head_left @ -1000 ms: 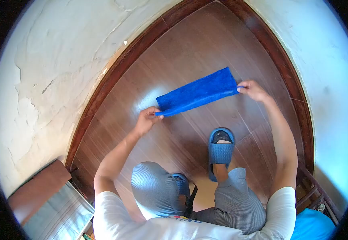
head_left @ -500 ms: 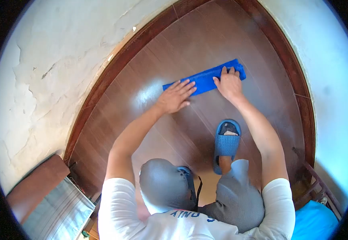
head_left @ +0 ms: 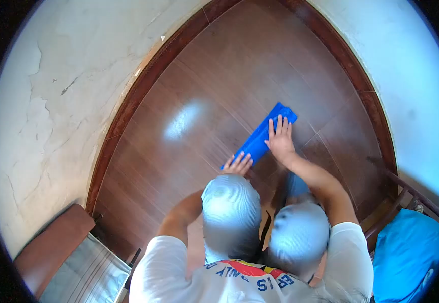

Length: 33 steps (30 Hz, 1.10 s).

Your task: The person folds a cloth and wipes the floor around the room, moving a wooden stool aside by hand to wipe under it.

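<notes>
A folded blue cloth lies as a narrow strip on the brown floor, slanting from lower left to upper right. On its near left end rests my left hand, fingers spread and partly behind my knee. My right hand presses flat on the strip near its far right end, fingers apart. Neither hand grips the cloth.
The wood-patterned floor narrows between two walls with dark red skirting. My knees are close below the cloth. A brown and striped padded item stands at lower left, a bright blue fabric at lower right beside a dark frame.
The cloth was held by its edge at both ends, then folded over into a narrower strip. It has since turned steeper and come nearer my knees, with both hands flat on it.
</notes>
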Tool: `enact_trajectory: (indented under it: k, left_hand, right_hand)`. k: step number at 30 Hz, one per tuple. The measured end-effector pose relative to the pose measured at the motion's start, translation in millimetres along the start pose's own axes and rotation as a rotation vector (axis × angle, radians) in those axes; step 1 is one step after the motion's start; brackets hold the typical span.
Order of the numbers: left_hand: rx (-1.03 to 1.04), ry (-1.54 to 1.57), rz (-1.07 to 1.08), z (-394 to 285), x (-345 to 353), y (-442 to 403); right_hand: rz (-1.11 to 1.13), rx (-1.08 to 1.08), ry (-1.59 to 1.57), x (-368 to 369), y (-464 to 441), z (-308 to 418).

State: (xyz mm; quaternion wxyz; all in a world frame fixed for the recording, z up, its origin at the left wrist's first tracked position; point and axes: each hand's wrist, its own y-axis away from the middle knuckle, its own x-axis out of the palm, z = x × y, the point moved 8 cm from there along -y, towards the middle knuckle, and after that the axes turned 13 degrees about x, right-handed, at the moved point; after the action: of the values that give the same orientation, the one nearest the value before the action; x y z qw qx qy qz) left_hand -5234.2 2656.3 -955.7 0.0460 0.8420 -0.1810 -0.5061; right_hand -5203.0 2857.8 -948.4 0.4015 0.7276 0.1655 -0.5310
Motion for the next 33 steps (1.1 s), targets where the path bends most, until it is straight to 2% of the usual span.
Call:
enact_trajectory:
  k: [2, 3, 4, 5, 7, 11, 13, 14, 16, 19, 25, 29, 31, 33]
  left_hand:
    - [-0.014, 0.061, -0.050, -15, -2, -1]
    - [-0.002, 0.083, -0.083, -15, -6, 1]
    - [0.025, 0.052, -0.085, -12, 5, 0]
    - [0.061, 0.083, -0.001, -11, -4, -1]
    - [0.142, 0.000, 0.087, -15, -25, -10]
    - [0.234, -0.028, 0.219, -14, -21, -40]
    - [0.215, -0.074, 0.289, -23, -35, -63]
    - [0.196, -0.053, 0.217, -27, -50, -80]
    - [0.208, -0.063, 0.154, -26, -65, -130]
    - [0.278, -0.084, 0.058, -32, -84, -206]
    - [0.447, -0.078, 0.088, -115, -83, -332]
    - [0.520, -0.052, 0.141, -178, -63, -376]
    - [0.565, -0.029, 0.129, -195, -59, -386]
    - [0.583, -0.063, 0.134, -208, -54, -399]
  right_hand:
    - [-0.036, 0.032, -0.004, 14, 0, 0]
    - [0.132, 0.061, -0.216, -11, 1, 3]
    - [0.114, 0.093, -0.279, -10, -1, 8]
    - [0.094, 0.105, -0.300, -11, -4, 13]
    - [0.034, -0.057, -0.276, -15, -14, 21]
    - [-0.110, -0.371, -0.313, -22, -38, 22]
    - [-0.160, -0.419, -0.326, -36, -52, 2]
    - [-0.176, -0.446, -0.338, -42, -56, -10]
    - [-0.251, -0.339, -0.354, -45, -84, -61]
    - [-0.294, -0.053, -0.326, -40, -107, -164]
    - [-0.237, 0.452, -0.365, 6, -42, -351]
    - [-0.174, 0.647, -0.311, 50, 21, -416]
    - [-0.078, 0.893, -0.262, 72, 58, -443]
    - [-0.010, 1.020, -0.232, 84, 78, -463]
